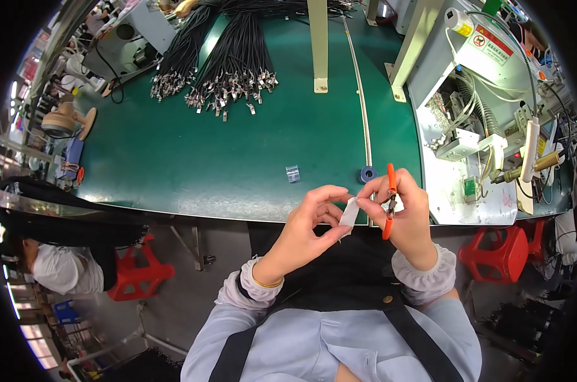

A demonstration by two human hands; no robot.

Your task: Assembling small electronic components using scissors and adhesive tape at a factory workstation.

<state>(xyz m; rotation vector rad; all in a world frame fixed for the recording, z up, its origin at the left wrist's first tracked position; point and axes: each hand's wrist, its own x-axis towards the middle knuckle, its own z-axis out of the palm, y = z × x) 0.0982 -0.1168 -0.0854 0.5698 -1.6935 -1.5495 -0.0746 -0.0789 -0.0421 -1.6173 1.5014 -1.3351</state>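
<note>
A small white strip (349, 214), apparently paper or cloth, is pinched in my left hand (306, 219), thumb below and fingers curled behind. My right hand (406, 213) pinches the strip's upper end between thumb and forefinger. It also holds a pair of orange-handled pliers (390, 175) against the fingers, with one handle pointing up and the other down; the jaws are partly hidden. Both hands are just over the front edge of the green table (237, 159). A dark blue tape roll (368, 174) lies just beyond my right hand. Further left is a small clear plastic piece (292, 174).
Black cords (234, 54) with metal clips lie bundled at the back left. A machine (473, 137) with hoses stands at the right. Posts (319, 51) rise from the table. Red stools (495, 254) stand either side; another person (69, 267) is at the left.
</note>
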